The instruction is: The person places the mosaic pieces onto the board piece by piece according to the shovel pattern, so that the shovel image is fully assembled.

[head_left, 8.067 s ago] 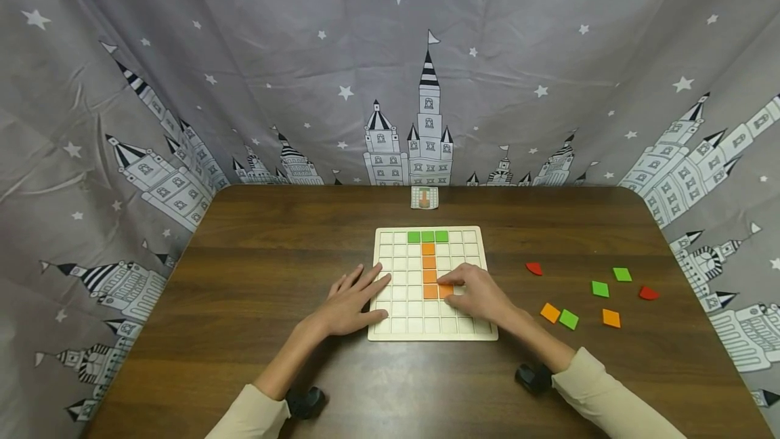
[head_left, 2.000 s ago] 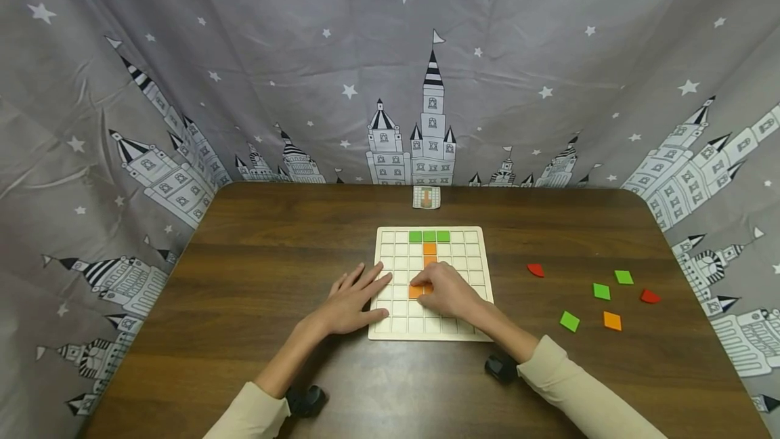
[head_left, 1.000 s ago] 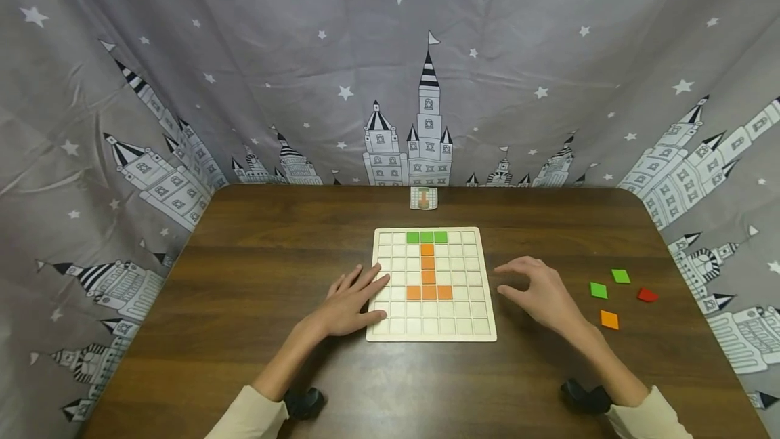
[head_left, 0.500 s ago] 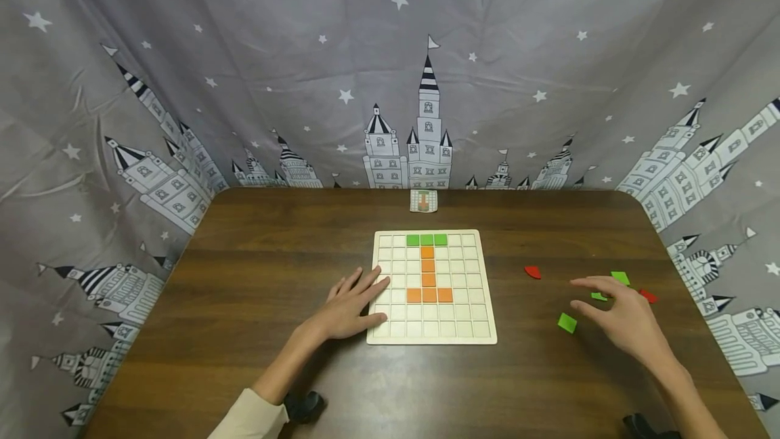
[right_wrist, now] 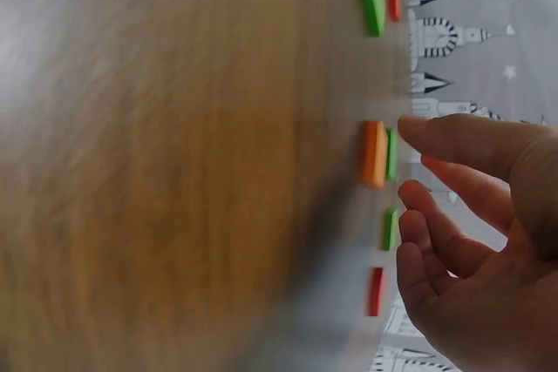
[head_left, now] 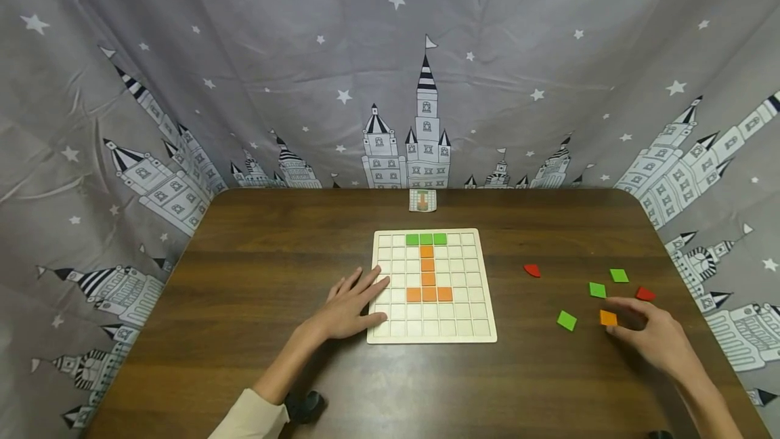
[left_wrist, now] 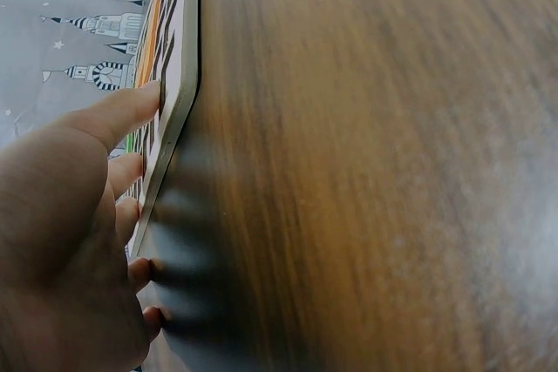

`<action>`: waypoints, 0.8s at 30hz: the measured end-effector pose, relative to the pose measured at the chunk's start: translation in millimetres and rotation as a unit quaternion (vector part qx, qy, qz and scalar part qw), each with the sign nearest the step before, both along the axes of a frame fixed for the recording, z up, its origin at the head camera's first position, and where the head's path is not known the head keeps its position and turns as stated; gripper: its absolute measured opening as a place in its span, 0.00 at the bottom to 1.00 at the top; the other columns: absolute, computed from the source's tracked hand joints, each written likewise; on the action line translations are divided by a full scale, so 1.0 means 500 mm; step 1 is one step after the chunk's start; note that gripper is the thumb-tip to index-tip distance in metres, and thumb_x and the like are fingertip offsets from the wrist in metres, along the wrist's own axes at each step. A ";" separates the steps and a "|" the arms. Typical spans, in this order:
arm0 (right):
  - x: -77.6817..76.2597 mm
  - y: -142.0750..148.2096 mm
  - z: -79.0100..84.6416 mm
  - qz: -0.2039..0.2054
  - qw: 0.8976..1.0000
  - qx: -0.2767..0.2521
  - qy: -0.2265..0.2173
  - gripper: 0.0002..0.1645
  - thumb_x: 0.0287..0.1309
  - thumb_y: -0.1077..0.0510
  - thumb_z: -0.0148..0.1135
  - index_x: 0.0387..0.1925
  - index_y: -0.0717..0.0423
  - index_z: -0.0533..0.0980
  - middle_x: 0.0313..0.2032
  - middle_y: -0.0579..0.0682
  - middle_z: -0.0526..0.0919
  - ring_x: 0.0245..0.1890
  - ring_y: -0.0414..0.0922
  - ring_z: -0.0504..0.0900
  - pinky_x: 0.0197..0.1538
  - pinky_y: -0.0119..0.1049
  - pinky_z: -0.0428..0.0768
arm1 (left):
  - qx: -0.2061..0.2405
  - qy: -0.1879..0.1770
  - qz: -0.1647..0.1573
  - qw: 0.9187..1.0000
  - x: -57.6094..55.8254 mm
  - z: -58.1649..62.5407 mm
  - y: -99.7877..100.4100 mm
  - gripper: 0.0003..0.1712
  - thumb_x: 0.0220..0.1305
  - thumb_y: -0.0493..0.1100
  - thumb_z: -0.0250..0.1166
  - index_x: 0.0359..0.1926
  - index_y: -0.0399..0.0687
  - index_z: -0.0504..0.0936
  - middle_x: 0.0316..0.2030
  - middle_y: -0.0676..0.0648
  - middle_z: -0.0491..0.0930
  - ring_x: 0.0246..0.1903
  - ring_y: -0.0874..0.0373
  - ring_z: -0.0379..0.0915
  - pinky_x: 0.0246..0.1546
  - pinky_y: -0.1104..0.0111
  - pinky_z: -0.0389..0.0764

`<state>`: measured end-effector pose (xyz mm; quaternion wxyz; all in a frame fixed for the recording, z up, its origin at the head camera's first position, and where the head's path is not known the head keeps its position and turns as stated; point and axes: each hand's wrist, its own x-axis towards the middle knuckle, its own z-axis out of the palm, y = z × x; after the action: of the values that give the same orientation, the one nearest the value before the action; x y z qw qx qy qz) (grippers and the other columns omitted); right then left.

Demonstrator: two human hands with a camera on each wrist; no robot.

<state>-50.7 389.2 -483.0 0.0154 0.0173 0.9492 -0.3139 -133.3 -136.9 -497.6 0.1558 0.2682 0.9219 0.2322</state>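
Orange and flat, a loose tile (head_left: 608,318) is lying on the bench (head_left: 292,236), right at the tips of the right hand (head_left: 655,341). That hand is making a wide C, with its thumb and pointing finger spread apart. From the head view, the tile is sitting in the mouth of the C, between those two tips. I cannot tell if a tip is touching it.

A green tile (head_left: 597,290) is lying just past the pointing finger, and a second green tile (head_left: 619,276) is lying a bit farther back. A red piece (head_left: 646,294) is resting near the knuckles. A third green tile (head_left: 567,320) is lying to the left of the loose tile. Another red piece (head_left: 532,270) is lying closer to the board (head_left: 463,327).

The left hand (head_left: 347,307) is spreading its fingers, and some tips are resting on the board's left edge. The board is well apart from the loose tile. On it, three green squares (head_left: 426,240) are making a row at the top, and six orange squares (head_left: 428,265) are making an upside-down T. A little card (head_left: 422,200) is lying behind the board, and a gray castle curtain (head_left: 274,53) is hanging at the back.
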 end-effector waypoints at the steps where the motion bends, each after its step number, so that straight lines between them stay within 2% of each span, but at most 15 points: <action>1: 0.000 0.003 -0.002 0.001 1.000 -0.002 -0.005 0.29 0.55 0.59 0.74 0.57 0.67 0.77 0.53 0.72 0.79 0.54 0.73 0.73 0.49 0.66 0.68 | -0.001 0.000 -0.001 1.000 0.001 0.003 0.000 0.41 0.71 0.58 0.59 0.78 0.51 0.58 0.78 0.44 0.48 0.75 0.36 0.35 0.66 0.35 0.39; 10: -0.003 0.016 -0.018 0.001 1.000 0.011 -0.008 0.28 0.52 0.64 0.73 0.55 0.69 0.78 0.49 0.72 0.81 0.50 0.71 0.77 0.47 0.66 0.69 | -0.012 -0.010 -0.002 1.000 -0.001 0.011 0.003 0.40 0.72 0.58 0.58 0.78 0.51 0.58 0.78 0.44 0.47 0.75 0.36 0.34 0.66 0.35 0.39; 17: -0.003 0.022 -0.019 -0.007 1.000 0.011 -0.016 0.24 0.54 0.64 0.72 0.52 0.69 0.80 0.47 0.69 0.82 0.48 0.70 0.78 0.46 0.65 0.70 | -0.017 -0.005 -0.008 1.000 -0.005 0.008 0.006 0.40 0.72 0.59 0.58 0.78 0.51 0.58 0.78 0.44 0.47 0.75 0.36 0.34 0.66 0.35 0.39; 24: -0.006 0.021 -0.023 -0.007 1.000 0.018 -0.004 0.21 0.54 0.63 0.73 0.49 0.67 0.82 0.44 0.66 0.84 0.44 0.66 0.80 0.44 0.62 0.73 | 0.005 0.005 -0.006 1.000 0.000 0.005 0.002 0.40 0.71 0.57 0.59 0.77 0.48 0.59 0.77 0.41 0.48 0.75 0.34 0.36 0.66 0.35 0.39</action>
<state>-53.6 399.8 -494.7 0.0170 0.0257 0.9543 -0.2973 -133.1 -135.9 -495.2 0.1509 0.2756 0.9199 0.2346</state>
